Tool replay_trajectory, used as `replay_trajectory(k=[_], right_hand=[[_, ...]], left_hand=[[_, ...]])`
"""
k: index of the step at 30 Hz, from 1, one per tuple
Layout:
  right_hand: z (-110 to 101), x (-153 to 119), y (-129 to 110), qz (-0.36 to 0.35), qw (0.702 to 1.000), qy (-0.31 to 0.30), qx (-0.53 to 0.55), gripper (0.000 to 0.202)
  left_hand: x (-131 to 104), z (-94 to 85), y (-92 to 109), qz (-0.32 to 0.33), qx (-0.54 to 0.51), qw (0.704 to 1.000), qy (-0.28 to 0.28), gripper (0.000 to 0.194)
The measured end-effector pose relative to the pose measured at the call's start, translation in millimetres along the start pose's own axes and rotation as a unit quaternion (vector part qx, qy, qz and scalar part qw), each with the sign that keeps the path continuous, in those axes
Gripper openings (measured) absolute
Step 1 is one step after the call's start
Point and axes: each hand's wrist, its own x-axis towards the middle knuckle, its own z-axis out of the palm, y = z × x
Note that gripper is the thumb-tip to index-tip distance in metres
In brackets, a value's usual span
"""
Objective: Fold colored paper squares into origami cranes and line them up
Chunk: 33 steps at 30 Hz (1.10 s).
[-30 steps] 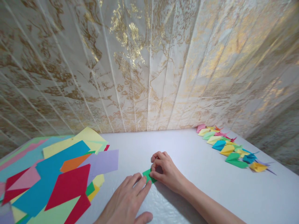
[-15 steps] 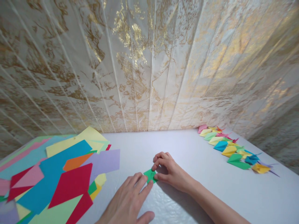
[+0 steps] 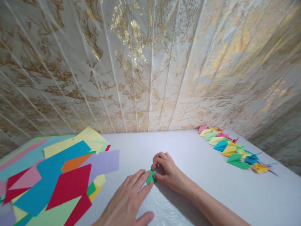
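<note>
A small folded green paper [image 3: 150, 177] lies on the white table near the front centre. My left hand [image 3: 133, 194] rests beside it on the left, fingers spread, with fingertips pressing on the paper's left and lower edges. From the right, my right hand [image 3: 168, 172] has its thumb and index finger curled together on the paper's right side, pinching it. The fingers cover part of the paper's edges.
Loose coloured sheets, among them a red one [image 3: 70, 186] and a blue one [image 3: 53, 177], overlap on the table [image 3: 178, 144] at left. Folded paper figures, including a green one [image 3: 237, 161], stand in rows at right. A patterned curtain [image 3: 141, 78] hangs behind.
My left fingers have moved slightly up and now cover more of the green paper. My right thumb and index finger have shifted slightly left over it. The whole view has shifted a little.
</note>
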Motion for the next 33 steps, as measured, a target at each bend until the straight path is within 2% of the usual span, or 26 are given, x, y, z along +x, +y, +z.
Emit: replay_trajectory(k=[6,9,12,17,23,28,31,33], right_hand=[[-4,2,9,-0.011,0.998,0.016,0.062,0.036],[-5,-1,10,-0.002,0.996,0.042,0.079,0.029],[-1,-5,6,-0.003,0.998,0.054,0.036,0.022],[4,-5,-3,0.007,0.998,0.034,-0.050,0.028],[-2,-10,-10,0.025,0.996,0.002,-0.087,0.040],[-6,-21,-15,0.009,0.996,-0.037,-0.078,0.061],[-5,-27,-15,-0.009,0.998,-0.016,-0.060,0.056],[-2,-30,-14,-0.034,0.998,-0.001,-0.057,0.049]], left_hand=[[1,-4.0,0,-0.003,-0.028,0.999,-0.033,0.066],[3,1.7,3,-0.022,-0.036,0.998,-0.049,0.075],[5,5.3,9,-0.042,-0.048,0.996,-0.063,0.085],[8,3.1,14,-0.060,-0.057,0.994,-0.075,0.081],[7,2.9,13,-0.067,-0.062,0.994,-0.066,0.082],[3,8.1,8,-0.061,-0.044,0.996,-0.041,0.079],[2,8.8,6,-0.051,-0.029,0.998,-0.031,0.077],[2,5.7,8,-0.046,-0.017,0.998,-0.046,0.076]])
